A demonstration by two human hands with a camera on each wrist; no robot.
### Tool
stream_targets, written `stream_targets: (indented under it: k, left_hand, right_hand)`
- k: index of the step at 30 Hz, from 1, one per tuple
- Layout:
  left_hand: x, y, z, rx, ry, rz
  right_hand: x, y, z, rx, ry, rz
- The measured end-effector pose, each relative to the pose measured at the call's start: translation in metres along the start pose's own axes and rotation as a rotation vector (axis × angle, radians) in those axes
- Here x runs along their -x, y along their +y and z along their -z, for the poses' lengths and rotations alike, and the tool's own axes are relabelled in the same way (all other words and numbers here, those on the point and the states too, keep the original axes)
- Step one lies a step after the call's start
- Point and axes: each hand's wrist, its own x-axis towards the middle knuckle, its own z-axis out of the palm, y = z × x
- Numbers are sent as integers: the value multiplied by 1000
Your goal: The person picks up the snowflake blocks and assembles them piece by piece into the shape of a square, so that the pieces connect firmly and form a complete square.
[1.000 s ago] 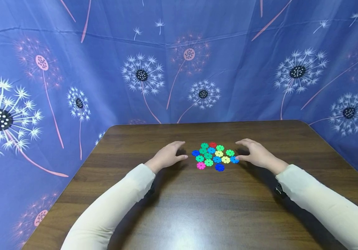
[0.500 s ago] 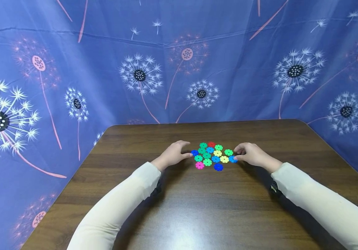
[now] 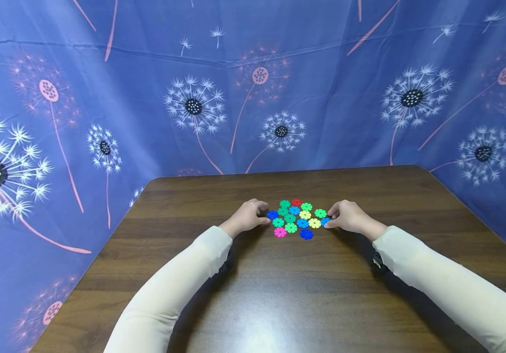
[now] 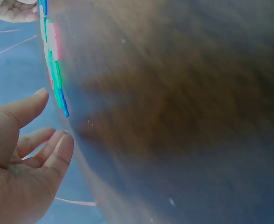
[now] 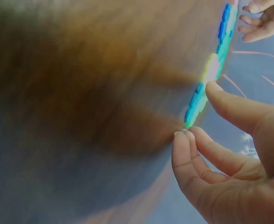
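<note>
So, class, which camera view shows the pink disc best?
The head view: the pink disc shows its whole notched face, unobstructed. The left wrist view shows it only nearly edge-on and blurred; the right wrist view gives at most a sliver at the top, too little to be sure.

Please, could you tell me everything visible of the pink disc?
The pink disc is round, with a notched rim; it looks like plastic. It lies flat on the wood-grain table, at the cluster's near left, close to two green discs; whether edges touch is unclear. Neither the left hand nor the right hand touches it.
</note>
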Motion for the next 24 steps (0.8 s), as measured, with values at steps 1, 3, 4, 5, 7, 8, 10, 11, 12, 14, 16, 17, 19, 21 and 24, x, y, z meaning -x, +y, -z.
stream_targets:
  k: [1, 3, 4, 5, 7, 8, 10, 11, 12, 14, 16, 17, 19, 21, 24]
  left_hand:
    - [-1, 0, 0, 6, -2, 4]
    - [-3, 0, -2, 9, -9, 13]
    - [-4, 0, -3, 5, -10, 17]
    - [-5, -1, -4, 0, -8, 22]
    - [-8, -1, -5, -5, 1, 34]
    - [-10, -1, -5, -7, 6, 39]
    - [-13, -2, -6, -2, 17, 51]
    - [-14, -3, -6, 1, 21, 56]
    - [-16, -3, -6, 6, 24, 57]
    - [-19, -3, -7, 11, 32, 60]
    - [-22, -3, -7, 10, 38, 68]
    - [-22, -2, -8, 10, 42, 73]
    - [-24, -2, -8, 9, 48, 82]
    - [-24, -1, -9, 9, 51, 90]
    - [-25, -1, -10, 6, 64, 82]
  right_hand:
    - [0, -1, -1, 3, -1, -2]
    - [-1, -2, -3, 5, 1, -7]
    - [-1, -2, -4, 3, 4, -9]
    - [-1, -3, -4, 4, 9, -13]
    - [-1, -3, -5, 2, 16, -19]
    - [-2, -3, -5, 0, 19, -27]
    - [-2, -3, -6, -3, 22, -42]
    - [-3, -2, -6, -3, 23, -46]
    - [-3, -2, -6, -5, 25, -53]
    - [-4, -1, -6, -7, 31, -67]
    - [-4, -1, -7, -10, 34, -71]
    - [-5, -1, -7, -11, 32, -68]
    - [-5, -2, -7, -16, 25, -77]
    - [-5, -3, -7, -21, 12, -88]
    - [-4, -5, -7, -33, -7, -114]
